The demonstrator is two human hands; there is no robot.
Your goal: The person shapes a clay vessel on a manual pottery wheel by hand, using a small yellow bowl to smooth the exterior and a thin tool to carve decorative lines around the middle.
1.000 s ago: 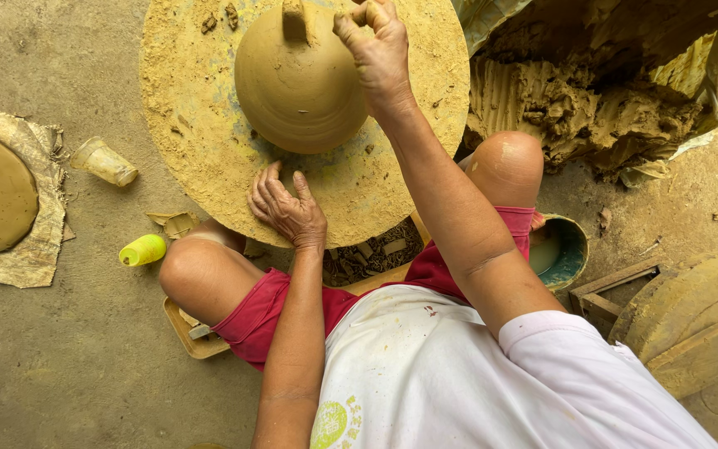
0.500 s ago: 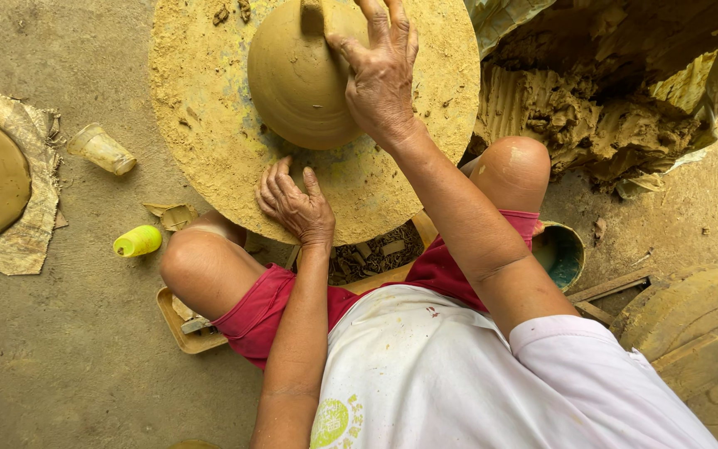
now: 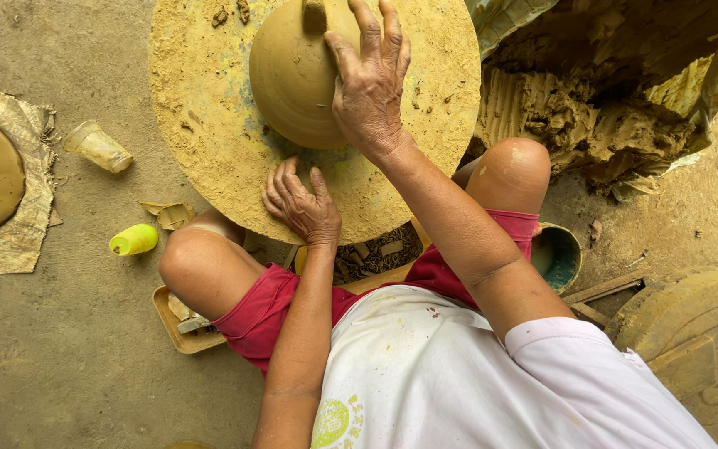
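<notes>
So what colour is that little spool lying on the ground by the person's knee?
The spool is bright yellow-green, seen clearly in the head view.

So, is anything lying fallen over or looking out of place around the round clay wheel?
Yes. A clear plastic cup lies on its side on the dirt floor left of the wheel, and a yellow bottle lies tipped over nearer the knee. Loose clay crumbs sit on the wheel's far edge. The clay pot itself looks whole.
</notes>
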